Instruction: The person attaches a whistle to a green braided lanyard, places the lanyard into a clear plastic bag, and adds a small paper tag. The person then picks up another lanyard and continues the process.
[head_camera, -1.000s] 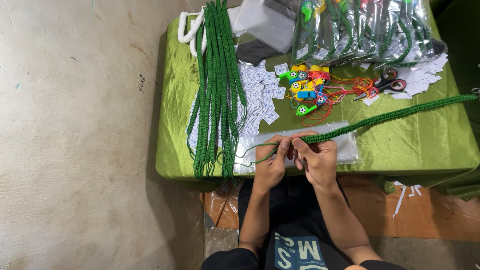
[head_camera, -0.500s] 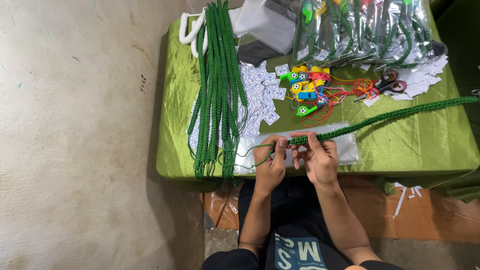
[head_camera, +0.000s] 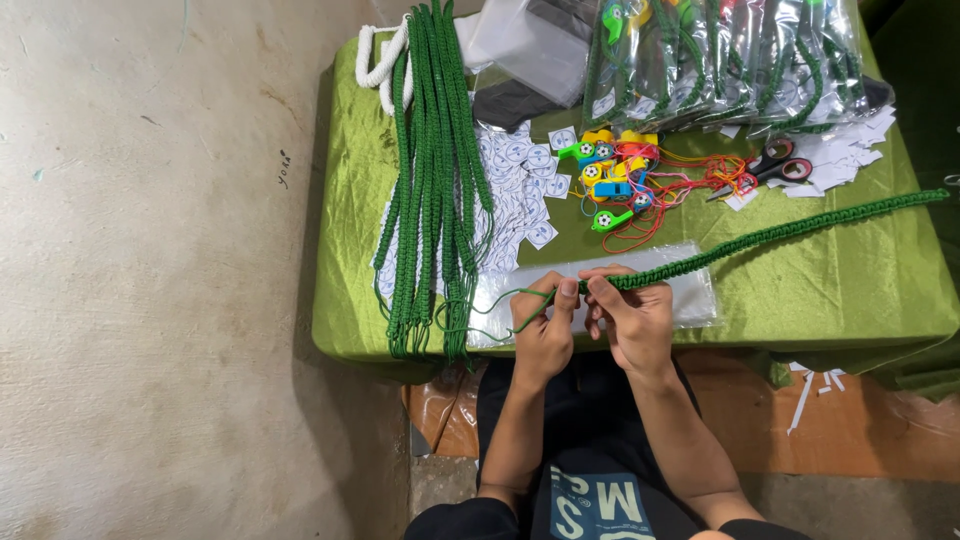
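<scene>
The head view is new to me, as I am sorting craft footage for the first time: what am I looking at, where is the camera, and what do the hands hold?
The camera sits on a person's head and looks straight down at their two bare hands. The left hand and right hand pinch the near end of a long green braided cord that runs off to the right across a table with a green cloth. Under the hands lies a clear plastic sleeve. Also there: a bundle of finished green cords, small white round-printed paper tags, colourful plastic whistles and red-handled scissors.
</scene>
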